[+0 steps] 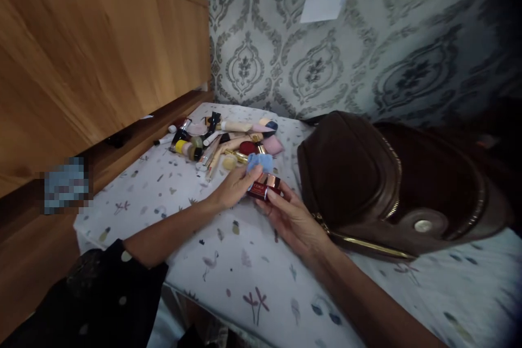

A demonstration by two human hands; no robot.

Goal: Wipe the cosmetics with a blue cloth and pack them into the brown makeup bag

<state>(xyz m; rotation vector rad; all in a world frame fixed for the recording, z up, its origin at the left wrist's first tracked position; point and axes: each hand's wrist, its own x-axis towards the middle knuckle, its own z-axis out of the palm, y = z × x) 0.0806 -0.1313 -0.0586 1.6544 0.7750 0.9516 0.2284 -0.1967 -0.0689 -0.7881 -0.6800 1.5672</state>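
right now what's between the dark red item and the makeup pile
In the head view, a blue cloth shows between the dark red item and the pile.

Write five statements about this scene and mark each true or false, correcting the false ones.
1. The right hand holds a dark red item. True.
2. The left hand is bare of any cloth. False: it holds a blue cloth.
3. Makeup lies on a printed cover. True.
4. The bag lies left of both hands. False: the bag lies to their right.
5. The wall is patterned. True.
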